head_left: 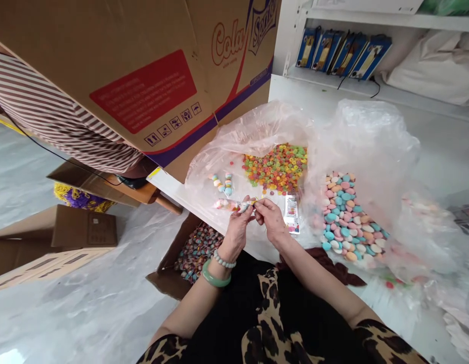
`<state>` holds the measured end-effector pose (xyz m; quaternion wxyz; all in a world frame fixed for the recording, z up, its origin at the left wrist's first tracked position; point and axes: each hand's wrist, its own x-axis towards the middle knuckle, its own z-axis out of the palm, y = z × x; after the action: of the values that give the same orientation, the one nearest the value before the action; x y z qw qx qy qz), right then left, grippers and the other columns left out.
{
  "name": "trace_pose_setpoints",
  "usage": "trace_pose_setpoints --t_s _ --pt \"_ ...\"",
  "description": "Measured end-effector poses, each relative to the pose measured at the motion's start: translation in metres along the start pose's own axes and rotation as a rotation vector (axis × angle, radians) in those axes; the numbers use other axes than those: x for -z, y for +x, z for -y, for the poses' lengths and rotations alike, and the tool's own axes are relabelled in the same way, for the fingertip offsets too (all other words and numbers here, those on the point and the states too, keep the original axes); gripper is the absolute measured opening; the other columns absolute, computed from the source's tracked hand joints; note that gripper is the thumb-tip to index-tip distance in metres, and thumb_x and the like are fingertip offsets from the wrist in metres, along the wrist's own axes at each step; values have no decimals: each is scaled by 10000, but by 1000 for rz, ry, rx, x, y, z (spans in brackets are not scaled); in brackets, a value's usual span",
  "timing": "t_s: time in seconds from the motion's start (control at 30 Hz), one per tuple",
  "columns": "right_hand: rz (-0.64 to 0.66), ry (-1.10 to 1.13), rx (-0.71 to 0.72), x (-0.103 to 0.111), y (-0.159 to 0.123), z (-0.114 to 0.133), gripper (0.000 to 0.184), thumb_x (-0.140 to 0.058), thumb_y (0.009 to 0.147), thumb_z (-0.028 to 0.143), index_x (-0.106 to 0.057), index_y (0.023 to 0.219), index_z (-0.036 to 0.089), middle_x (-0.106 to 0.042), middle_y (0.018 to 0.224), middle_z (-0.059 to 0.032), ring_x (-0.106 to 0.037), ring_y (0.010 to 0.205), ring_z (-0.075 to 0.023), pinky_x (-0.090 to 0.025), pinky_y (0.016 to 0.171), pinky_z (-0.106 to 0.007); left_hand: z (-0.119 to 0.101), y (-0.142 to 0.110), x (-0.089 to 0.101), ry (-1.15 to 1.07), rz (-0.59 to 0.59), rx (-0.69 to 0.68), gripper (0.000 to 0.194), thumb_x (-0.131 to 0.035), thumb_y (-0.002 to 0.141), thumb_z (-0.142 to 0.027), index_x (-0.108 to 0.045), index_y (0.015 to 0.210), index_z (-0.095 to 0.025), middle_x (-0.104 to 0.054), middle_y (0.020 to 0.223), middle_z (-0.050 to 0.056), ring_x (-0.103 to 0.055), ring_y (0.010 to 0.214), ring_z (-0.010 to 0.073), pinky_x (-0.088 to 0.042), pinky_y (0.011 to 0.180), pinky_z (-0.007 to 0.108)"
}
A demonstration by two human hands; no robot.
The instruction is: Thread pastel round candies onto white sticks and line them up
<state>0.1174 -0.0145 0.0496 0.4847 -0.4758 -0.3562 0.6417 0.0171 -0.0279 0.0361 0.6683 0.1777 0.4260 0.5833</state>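
Note:
My left hand (237, 227) and my right hand (271, 217) meet over the white table edge (169, 184), both pinched on a short string of pastel candy beads (234, 205) that sticks out to the left. Another beaded candy string (223, 183) lies on clear plastic just beyond. A pile of small colourful ring candies (278, 168) sits behind my hands, and a heap of larger pastel round candies (346, 217) lies to the right. A small printed packet (292, 213) rests beside my right hand. My left wrist wears a green bangle and a bead bracelet.
A large Cola cardboard box (143, 76) looms at upper left. A cardboard box of finished wrapped candies (198, 248) sits on the floor below the table. Crumpled clear plastic bags (371, 136) cover the table. Blue packets (340, 53) stand on a white shelf. Flat cardboard (55, 237) lies left.

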Motion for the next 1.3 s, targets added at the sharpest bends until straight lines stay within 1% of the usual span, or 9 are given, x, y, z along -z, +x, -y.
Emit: trace_pose_setpoints --t_s 0.33,0.5,0.57,0.67,0.77,0.87,1.0,1.13,1.3 --pt "92 4 -129 1 13 -5 252 -710 704 360 -519 683 197 -376 421 103 -250 356 -40 -152 355 -187 -6 9 19 147 55 92 397 -723 748 -434 -708 1092 -237 -574 1337 85 -540 1143 240 -451 850 335" --pt "379 106 -828 6 22 -6 276 -522 849 291 -386 624 205 -267 384 117 -108 323 -39 -121 335 -173 -21 7 29 145 200 146 301 -817 627 -368 -759 826 -149 -638 1243 119 -520 1183 267 -383 974 352" --pt "458 44 -949 7 20 -8 323 -449 891 290 -329 602 214 -232 386 114 -88 329 -47 -120 335 -178 -19 6 33 131 227 155 234 -823 617 -333 -735 693 -130 -675 1162 128 -532 1171 262 -361 1000 339" --pt "319 -214 -664 6 9 -10 280 -460 878 303 -374 625 217 -290 432 90 -194 359 -73 -189 363 -201 -7 9 39 42 162 172 220 -804 640 -308 -685 606 -127 -705 1038 122 -590 1056 236 -391 976 341" --pt "24 -687 42 -2 -8 -12 88 -518 847 282 -536 798 211 -536 641 8 -479 569 -142 -397 538 -271 2 17 38 -125 8 210 221 -756 695 -308 -652 613 -132 -699 911 87 -624 898 190 -452 899 330" --pt "-26 -1211 642 -12 -20 -19 177 -532 871 221 -599 1033 198 -651 983 -101 -558 903 -241 -421 788 -386 1 23 27 -287 -89 334 182 -668 786 -325 -674 773 -143 -656 778 40 -622 761 152 -492 820 303" --pt "-72 -1590 876 -13 -12 -32 186 -452 914 123 -634 906 162 -663 865 -117 -549 824 -239 -383 765 -396 -2 19 8 -396 -129 458 135 -578 852 -264 -652 854 -151 -632 738 15 -631 750 129 -511 805 258" --pt "-1 -1347 692 0 0 -36 247 -475 896 173 -580 673 193 -607 673 -68 -531 704 -204 -385 710 -361 -1 11 7 -394 -102 540 80 -628 812 -192 -656 875 -152 -632 733 9 -618 713 117 -511 720 242" --pt "146 -265 -210 4 -1 -38 132 -596 795 299 -574 705 206 -535 584 5 -468 526 -138 -378 544 -275 4 -1 30 -210 42 382 339 -774 694 -302 -696 995 -166 -650 763 19 -553 623 103 -461 612 243"
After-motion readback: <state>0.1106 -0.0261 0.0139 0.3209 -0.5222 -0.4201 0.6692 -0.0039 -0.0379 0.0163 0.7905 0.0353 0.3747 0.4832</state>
